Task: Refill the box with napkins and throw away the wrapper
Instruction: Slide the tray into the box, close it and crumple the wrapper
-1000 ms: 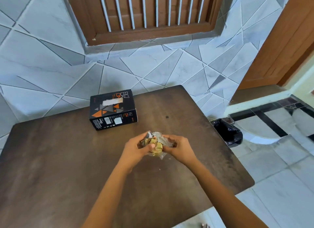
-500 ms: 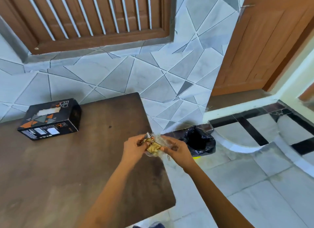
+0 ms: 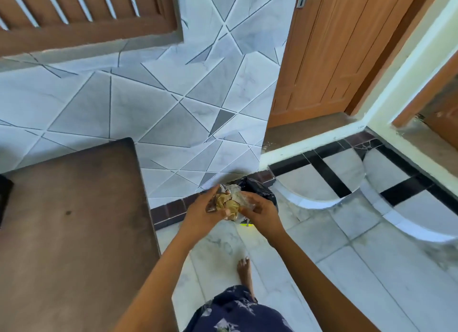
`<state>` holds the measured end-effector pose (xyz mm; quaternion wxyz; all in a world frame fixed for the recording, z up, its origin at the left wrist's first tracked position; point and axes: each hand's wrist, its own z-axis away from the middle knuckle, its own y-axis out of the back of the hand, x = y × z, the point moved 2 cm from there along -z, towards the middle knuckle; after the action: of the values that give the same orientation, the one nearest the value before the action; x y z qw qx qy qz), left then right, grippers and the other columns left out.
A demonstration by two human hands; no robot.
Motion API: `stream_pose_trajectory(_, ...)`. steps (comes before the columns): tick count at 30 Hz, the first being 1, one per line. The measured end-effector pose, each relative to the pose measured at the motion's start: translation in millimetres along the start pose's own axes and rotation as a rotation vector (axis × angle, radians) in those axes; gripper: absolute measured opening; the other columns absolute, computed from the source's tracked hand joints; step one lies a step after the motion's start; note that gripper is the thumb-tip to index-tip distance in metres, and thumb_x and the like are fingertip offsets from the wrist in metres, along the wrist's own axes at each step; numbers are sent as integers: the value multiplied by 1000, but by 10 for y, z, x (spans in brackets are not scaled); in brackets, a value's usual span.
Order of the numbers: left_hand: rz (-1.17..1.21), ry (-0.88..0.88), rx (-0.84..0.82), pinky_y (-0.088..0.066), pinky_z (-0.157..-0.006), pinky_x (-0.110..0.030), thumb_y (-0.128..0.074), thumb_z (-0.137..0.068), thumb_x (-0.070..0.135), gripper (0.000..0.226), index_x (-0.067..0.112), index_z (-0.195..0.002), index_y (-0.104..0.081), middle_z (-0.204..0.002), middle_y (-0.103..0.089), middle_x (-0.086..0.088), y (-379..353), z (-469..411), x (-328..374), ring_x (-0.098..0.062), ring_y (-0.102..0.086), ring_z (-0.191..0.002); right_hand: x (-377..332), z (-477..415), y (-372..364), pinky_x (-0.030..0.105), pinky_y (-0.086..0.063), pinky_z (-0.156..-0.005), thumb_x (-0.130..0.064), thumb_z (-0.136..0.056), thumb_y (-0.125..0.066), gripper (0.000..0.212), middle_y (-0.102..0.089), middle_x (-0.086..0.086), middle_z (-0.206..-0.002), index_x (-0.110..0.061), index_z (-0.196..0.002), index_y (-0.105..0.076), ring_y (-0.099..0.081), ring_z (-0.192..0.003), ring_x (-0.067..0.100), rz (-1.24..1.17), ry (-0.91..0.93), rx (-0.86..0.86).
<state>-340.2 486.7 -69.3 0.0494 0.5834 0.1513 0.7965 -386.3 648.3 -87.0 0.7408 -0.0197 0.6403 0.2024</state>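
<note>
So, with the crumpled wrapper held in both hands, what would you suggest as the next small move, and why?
Probably carry the wrapper a little forward and let it drop. Both the left hand and right hand grip it just in front of the black bin bag on the floor, already clear of the table.

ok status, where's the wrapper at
Left hand and right hand both shut on crumpled wrapper. Held off the table, in front of black bin bag. Nothing in the way.
</note>
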Motion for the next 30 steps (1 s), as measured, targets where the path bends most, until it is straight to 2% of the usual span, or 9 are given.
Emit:
stream_pose_trajectory(6,-99,67,59,-37,-96,-20,-61,-83,1,53,20,-131,-49,-111,-46,-4,-550,-838,-43,-20,-54,-112,371,-674,439,10,-52,-75,-6,-81,-67,46,-62,-7,-100,-17,-123,-55,-62,-88,7,-9,-159,-106)
stream_pose_trajectory(11,-168,166,114,-47,-91,-27,-64,-82,5,47,19,-126,-53,-114,-60,-8,-937,-1515,-155,-21,-61,-102,746,-1154,762,33,-48,-97,-3,-77,-69,67,-57,0,-124,-20,-135,-42,-58,-111,16,23,-257,-225)
stream_pose_trajectory(15,-138,200,221,-54,-75,-29,-67,-80,9,33,13,-109,-50,-101,-62,-3,-1218,-1906,-336,-22,-65,-87,1153,-1519,931,9,-48,-78,2,-77,-68,61,-59,1,-110,-19,-131,-48,-61,-86,2,74,-318,-155)
stream_pose_trajectory(17,-197,136,237,-56,-80,-33,-64,-82,8,22,10,-102,-55,-103,-61,-8,-1394,-2101,-544,-23,-64,-90,1412,-1729,942,11,-50,-81,5,-77,-67,59,-60,-3,-103,-23,-125,-49,-59,-92,11,61,-360,-121)
stream_pose_trajectory(19,-251,91,187,-56,-81,-25,-60,-85,12,15,10,-100,-61,-109,-58,-12,-1542,-2288,-771,-23,-62,-96,1665,-1930,919,23,-52,-88,7,-77,-65,57,-61,-8,-96,-30,-118,-49,-62,-88,9,34,-405,-120)
stream_pose_trajectory(21,-270,94,125,-53,-81,-16,-56,-86,20,23,13,-106,-63,-118,-53,-13,-1701,-2531,-1072,-21,-58,-101,2002,-2204,881,22,-52,-86,7,-78,-65,55,-63,-4,-96,-27,-119,-52,-62,-82,1,56,-425,-124)
stream_pose_trajectory(24,-297,131,98,-54,-86,-32,-55,-85,23,32,13,-114,-62,-123,-48,-15,-1911,-2935,-1559,-21,-56,-104,2534,-2640,813,31,-50,-90,1,-78,-66,48,-64,8,-102,-12,-124,-56,-59,-88,15,139,-465,-152)
stream_pose_trajectory(27,-362,281,21,-48,-83,-25,-57,-87,14,32,9,-117,-61,-119,-48,-10,-2141,-3506,-2241,-17,-53,-96,3207,-3135,647,33,-48,-90,-4,-82,-62,47,-60,6,-103,-11,-128,-51,-58,-90,21,248,-528,-202)
stream_pose_trajectory(30,-487,314,-152,-41,-81,-26,-57,-84,12,31,3,-114,-61,-111,-59,-17,-2364,-4060,-2893,-30,-56,-103,3894,-3585,406,32,-42,-90,-7,-85,-54,48,-59,13,-122,-11,-132,-43,-54,-112,30,433,-554,-355)
